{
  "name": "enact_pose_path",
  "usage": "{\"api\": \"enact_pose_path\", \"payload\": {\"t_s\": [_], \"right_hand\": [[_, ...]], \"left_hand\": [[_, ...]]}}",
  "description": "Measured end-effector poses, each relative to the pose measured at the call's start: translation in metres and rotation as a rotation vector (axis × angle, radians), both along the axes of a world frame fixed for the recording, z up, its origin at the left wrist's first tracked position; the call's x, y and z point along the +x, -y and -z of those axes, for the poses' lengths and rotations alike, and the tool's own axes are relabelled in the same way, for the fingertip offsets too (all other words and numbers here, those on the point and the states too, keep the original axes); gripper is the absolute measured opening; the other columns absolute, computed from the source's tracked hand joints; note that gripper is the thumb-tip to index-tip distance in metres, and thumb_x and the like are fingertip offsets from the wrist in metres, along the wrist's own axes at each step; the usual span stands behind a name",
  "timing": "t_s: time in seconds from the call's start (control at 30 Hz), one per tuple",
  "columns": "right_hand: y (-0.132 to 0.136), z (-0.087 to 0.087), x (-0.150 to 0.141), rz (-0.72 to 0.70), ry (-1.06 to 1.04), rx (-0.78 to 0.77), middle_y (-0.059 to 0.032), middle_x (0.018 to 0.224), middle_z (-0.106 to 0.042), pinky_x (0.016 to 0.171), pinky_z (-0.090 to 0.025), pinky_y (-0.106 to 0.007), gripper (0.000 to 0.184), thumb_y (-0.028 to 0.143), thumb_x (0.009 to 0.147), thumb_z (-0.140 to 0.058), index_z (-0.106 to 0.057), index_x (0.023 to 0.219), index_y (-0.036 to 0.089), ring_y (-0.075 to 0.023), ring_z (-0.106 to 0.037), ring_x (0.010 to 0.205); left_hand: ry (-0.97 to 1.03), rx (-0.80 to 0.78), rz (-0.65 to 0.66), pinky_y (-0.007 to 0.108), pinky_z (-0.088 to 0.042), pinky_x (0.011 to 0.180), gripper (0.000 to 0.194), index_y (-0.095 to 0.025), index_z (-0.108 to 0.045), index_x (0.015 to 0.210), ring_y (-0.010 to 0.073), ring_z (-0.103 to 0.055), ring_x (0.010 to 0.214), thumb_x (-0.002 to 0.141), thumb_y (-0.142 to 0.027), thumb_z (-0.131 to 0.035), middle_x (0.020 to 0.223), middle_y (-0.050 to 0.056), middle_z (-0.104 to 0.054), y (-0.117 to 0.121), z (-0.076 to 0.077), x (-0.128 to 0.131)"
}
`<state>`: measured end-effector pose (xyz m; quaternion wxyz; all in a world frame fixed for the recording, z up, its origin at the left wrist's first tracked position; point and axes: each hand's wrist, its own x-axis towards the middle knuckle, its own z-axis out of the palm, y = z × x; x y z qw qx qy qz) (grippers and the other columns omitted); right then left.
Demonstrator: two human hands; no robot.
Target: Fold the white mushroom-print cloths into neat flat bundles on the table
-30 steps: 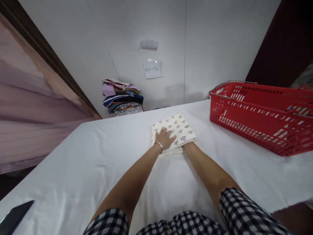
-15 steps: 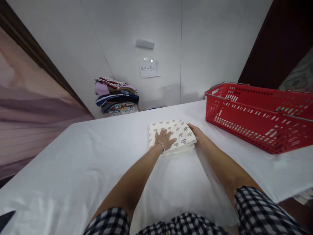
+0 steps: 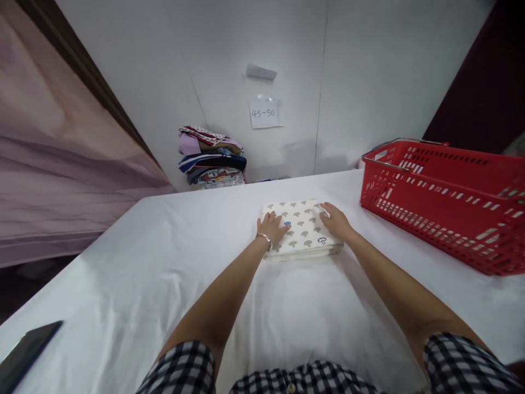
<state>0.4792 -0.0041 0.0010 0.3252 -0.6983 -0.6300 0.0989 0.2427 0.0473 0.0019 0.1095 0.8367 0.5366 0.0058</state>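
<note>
The white cloth with grey mushroom-like prints lies at centre, seemingly folded into a layered rectangle; neither hand is off it. The left hand rests fingers wide; the right hand curves loosely at its right edge. The white-covered table offers more room leftward; a red plastic basket bounds the right.

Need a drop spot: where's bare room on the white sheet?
Widest: left of the left hand and folded cloth, toward the dark flat object. Narrower: between right hand and red basket; also a strip behind the cloth. Crowded: the cloth itself, both hands on it.
</note>
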Motion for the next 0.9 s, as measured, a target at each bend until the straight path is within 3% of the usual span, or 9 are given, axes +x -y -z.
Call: {"api": "enact_pose_path", "payload": {"t_s": [0.13,0.27,0.33,0.43,0.6,0.9], "right_hand": [[-0.007,-0.011,-0.033,-0.17,0.259,0.057,-0.0085,0.148,-0.026,0.109,-0.018,-0.045,0.051,0.043,0.09,-0.034,-0.038,0.136,0.02,-0.0236,-0.018,0.137],[-0.02,0.006,-0.045,-0.167,0.453,-0.259,-0.0104,0.15,-0.019,0.106,-0.014,-0.053,0.057,0.051,0.089,-0.029,-0.034,0.137,0.019,-0.0278,-0.011,0.137],[-0.025,0.019,-0.042,-0.15,0.494,-0.351,-0.0107,0.15,-0.019,0.106,-0.014,-0.054,0.058,0.053,0.09,-0.027,-0.034,0.137,0.019,-0.0278,-0.012,0.137],[-0.029,0.032,-0.037,-0.146,0.514,-0.34,-0.0107,0.15,-0.019,0.106,-0.013,-0.053,0.06,0.055,0.089,-0.024,-0.033,0.138,0.02,-0.0277,-0.012,0.137],[-0.03,0.035,-0.035,-0.142,0.528,-0.316,-0.0095,0.15,-0.019,0.106,-0.014,-0.052,0.06,0.056,0.09,-0.022,-0.031,0.138,0.022,-0.0271,-0.013,0.137],[-0.024,0.026,-0.041,-0.132,0.485,-0.314,-0.009,0.15,-0.019,0.107,-0.013,-0.05,0.06,0.056,0.09,-0.022,-0.032,0.138,0.021,-0.0264,-0.012,0.137]], "left_hand": [[-0.023,-0.034,-0.03,0.052,-0.009,0.109,0.072,-0.028,-0.022,0.143,0.024,0.001,0.139,0.081,-0.066,-0.019,0.153,0.0,-0.001,0.0,0.018,-0.007],[0.012,-0.034,-0.022,0.053,-0.01,0.109,0.071,-0.032,-0.023,0.142,0.0239,0.001,0.139,0.08,-0.068,-0.021,0.153,-0.002,-0.003,0.0,0.026,-0.008],[0.043,-0.05,-0.014,0.054,-0.012,0.108,0.07,-0.033,-0.024,0.141,0.024,-0.001,0.139,0.08,-0.068,-0.022,0.153,-0.002,-0.005,-0.002,0.023,-0.01],[0.092,-0.075,-0.047,0.055,-0.015,0.107,0.068,-0.033,-0.032,0.138,0.0244,-0.008,0.139,0.08,-0.068,-0.021,0.152,-0.001,-0.012,-0.01,0.009,-0.008],[0.113,0.098,-0.037,0.052,-0.01,0.109,0.067,-0.026,-0.032,0.138,0.0239,-0.006,0.139,0.084,-0.062,-0.021,0.152,0.003,-0.013,-0.033,-0.013,0.008],[0.0,0.06,-0.055,0.055,-0.006,0.109,0.068,-0.028,-0.018,0.144,0.022,0.003,0.139,0.084,-0.059,-0.019,0.153,0.0,-0.005,-0.053,0.026,0.012]]}}
